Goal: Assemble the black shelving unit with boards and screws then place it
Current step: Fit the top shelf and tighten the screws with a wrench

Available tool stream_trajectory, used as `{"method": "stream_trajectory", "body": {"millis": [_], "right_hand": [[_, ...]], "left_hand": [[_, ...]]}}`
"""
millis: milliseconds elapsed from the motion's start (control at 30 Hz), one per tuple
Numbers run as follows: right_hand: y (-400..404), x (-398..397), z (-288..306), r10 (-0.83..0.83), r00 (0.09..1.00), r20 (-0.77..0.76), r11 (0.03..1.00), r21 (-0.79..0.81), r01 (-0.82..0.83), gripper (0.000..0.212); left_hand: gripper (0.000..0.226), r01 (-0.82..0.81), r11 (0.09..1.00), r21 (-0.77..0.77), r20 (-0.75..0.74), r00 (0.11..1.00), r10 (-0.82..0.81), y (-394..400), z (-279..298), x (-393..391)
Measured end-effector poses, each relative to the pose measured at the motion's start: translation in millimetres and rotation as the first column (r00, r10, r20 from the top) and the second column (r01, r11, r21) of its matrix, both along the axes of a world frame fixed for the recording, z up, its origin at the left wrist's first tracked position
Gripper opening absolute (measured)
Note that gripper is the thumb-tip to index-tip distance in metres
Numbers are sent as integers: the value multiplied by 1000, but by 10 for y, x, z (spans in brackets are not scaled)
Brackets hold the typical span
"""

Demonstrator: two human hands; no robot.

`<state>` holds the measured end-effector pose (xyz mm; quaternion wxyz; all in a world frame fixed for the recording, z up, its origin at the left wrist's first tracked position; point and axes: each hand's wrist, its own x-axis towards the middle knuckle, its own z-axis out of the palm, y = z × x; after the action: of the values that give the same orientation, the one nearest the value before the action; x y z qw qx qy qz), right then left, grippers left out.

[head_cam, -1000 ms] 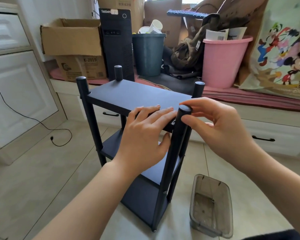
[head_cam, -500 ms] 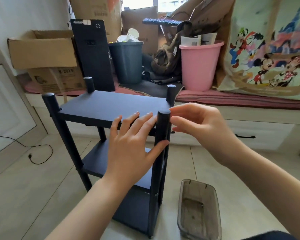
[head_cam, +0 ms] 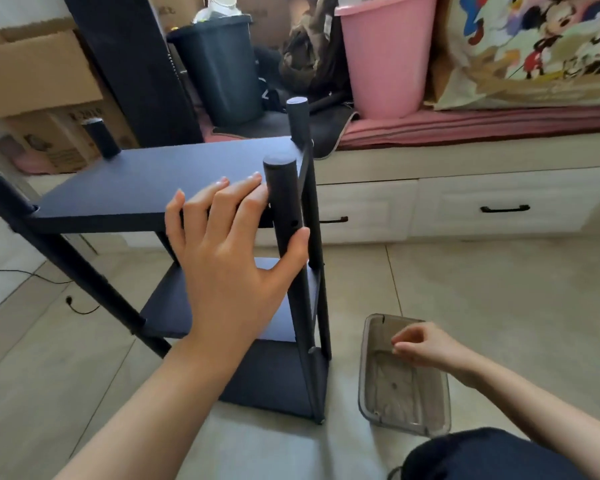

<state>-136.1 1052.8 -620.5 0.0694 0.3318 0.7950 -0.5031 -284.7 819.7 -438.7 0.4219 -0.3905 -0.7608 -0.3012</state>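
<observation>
Grey tray [head_cam: 368,368] beside black shelving unit [head_cam: 146,178], pink bucket [head_cam: 385,60] behind

The shelf [head_cam: 160,174] looks matt black, the tray [head_cam: 368,375] is clear smoky plastic, and the floor [head_cam: 499,289] is smooth tile.
</observation>
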Motion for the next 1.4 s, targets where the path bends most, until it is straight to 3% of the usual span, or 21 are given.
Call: {"method": "stream_trajectory", "body": {"millis": [233, 400, 467, 567, 767, 867, 1033, 1200, 1400], "right_hand": [[100, -195, -1054, 192, 921, 340, 949, 174, -262, 24], [48, -272, -1610, 397, 680, 617, 779, 166, -605, 17], [44, -271, -1755, 437, 600, 670, 728, 128, -674, 26], [60, -278, -1897, 462, 550, 696, 668, 134, -732, 46], [7, -296, -2007, 517, 452, 727, 544, 129, -829, 40], [10, -283, -1967, 516, 489, 703, 551, 165, -818, 36], [19, -351, -1592, 510, 656, 556, 685, 200, -701, 21], [-17, -423, -813, 517, 826, 224, 829, 109, -548, 4], [-114, -378, 389, 486, 873, -29, 869, 117, -480, 7]], "left_hand": [[45, -42, 999, -9, -57, 998, 42, 47, -30, 15], [47, -66, 998, -13, -86, 994, 64, 73, -63, -22], [49, -70, 997, -16, -97, 993, 68, 84, -69, -39], [54, -70, 997, -14, -94, 993, 69, 87, -83, -60], [57, -78, 997, -15, -76, 994, 77, 77, -102, -71], [58, -69, 997, -18, -51, 996, 68, 68, -99, -59], [51, -27, 999, -21, -24, 999, 26, 52, -66, -28], [43, -3, 999, -39, -15, 1000, 2, 26, -43, -22], [46, 24, 998, -65, 33, 999, -22, -33, -17, -11]]}}
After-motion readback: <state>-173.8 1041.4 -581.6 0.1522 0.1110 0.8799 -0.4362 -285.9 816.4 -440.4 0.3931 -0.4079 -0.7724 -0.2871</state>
